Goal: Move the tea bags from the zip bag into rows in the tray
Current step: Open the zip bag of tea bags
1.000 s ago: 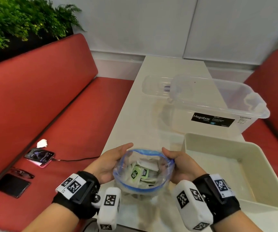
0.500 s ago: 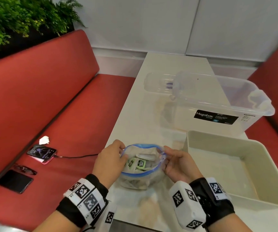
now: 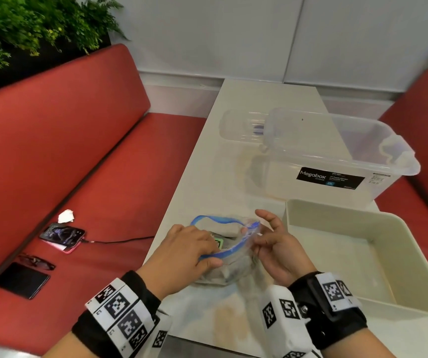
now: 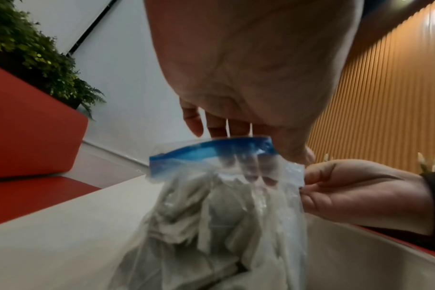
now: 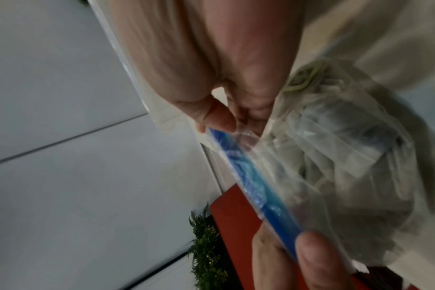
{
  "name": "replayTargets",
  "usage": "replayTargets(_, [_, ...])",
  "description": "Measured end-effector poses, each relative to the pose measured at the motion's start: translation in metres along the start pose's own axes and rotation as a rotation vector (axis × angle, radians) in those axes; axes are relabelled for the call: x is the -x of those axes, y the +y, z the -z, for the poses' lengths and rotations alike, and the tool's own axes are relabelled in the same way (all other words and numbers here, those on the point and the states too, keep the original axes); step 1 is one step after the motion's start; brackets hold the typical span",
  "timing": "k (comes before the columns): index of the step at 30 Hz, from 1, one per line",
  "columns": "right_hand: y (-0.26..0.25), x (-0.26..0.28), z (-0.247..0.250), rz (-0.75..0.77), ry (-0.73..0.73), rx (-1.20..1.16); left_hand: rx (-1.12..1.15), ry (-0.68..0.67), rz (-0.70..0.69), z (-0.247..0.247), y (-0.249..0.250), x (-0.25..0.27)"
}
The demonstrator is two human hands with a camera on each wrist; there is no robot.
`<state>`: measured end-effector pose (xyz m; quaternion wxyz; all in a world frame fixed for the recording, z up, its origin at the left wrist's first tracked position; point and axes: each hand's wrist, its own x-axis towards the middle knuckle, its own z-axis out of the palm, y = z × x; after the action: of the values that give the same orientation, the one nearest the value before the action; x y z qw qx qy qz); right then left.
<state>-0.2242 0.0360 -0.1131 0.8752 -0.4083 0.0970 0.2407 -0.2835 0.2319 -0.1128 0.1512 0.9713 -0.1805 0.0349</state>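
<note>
I see the zip bag (image 3: 229, 250) sitting on the white tabletop (image 3: 254, 104), close to my edge of it. It is a clear bag with a blue strip round its open mouth. The tea bags (image 3: 218, 243) are inside it, all in a pile. One of them has a green tag that shows at the mouth.

My left hand (image 3: 182, 257) is over the near side of the bag. Its fingers (image 4: 246, 168) go down into the mouth, and I can see them through the clear plastic in the left wrist view. The thumb sits on the outside by the blue strip, so the near edge is held between thumb and fingers. I cannot tell if the fingers inside have hold of a tea bag.

My right hand (image 3: 280, 250) is at the right end of the bag. The thumb and a finger pinch the corner of the bag by the blue strip. The other fingers stick up and are spread a bit.

The tray (image 3: 414, 239) is cream and sits on the tabletop just to the right of the bag, near my right hand. I see no tea bags in it.

Past the tray is a big clear box (image 3: 336, 156) with a black "Megabox" label. A clear lid (image 3: 241, 124) lies just behind it.

On the red seat (image 3: 120, 182) to the left lie a phone (image 3: 61, 233) with a cable, a scrap of white paper (image 3: 66, 216), sunglasses (image 3: 37, 262) and a flat black thing (image 3: 21, 280).
</note>
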Motion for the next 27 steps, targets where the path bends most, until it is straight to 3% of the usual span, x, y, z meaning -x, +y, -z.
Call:
replayTargets(3, [-0.007, 0.006, 0.001, 0.036, -0.059, 0.337, 0.014, 0.069, -0.064, -0.003, -0.004, 0.002])
replayTargets(7, [-0.014, 0.01, 0.0, 0.199, -0.047, 1.074, 0.077, 0.213, -0.001, -0.004, -0.001, 0.004])
replayTargets(9, [-0.016, 0.01, 0.0, 0.264, -0.01, 1.287, 0.102, 0.28, 0.009, -0.005, 0.001, 0.004])
replayTargets(14, [-0.01, 0.012, 0.003, 0.417, 0.123, 1.404, 0.053, 0.399, 0.035, -0.013, 0.001, 0.01])
replayTargets(17, [-0.004, 0.017, 0.005, 0.471, 0.141, 1.527, 0.157, 0.306, 0.068, -0.011, 0.009, 0.017])
replayTargets(21, [-0.006, 0.026, -0.001, 0.401, 0.129, 1.538, 0.319, 0.258, 0.276, -0.001, 0.013, 0.013])
replayTargets(24, [0.001, 0.024, -0.016, 0.463, 0.183, 1.618, 0.154, 0.279, 0.357, 0.002, 0.011, 0.002])
replayTargets(27, [0.014, 0.019, -0.031, 0.575, 0.152, 1.748, 0.05, 0.14, 0.41, 0.001, 0.016, -0.006])
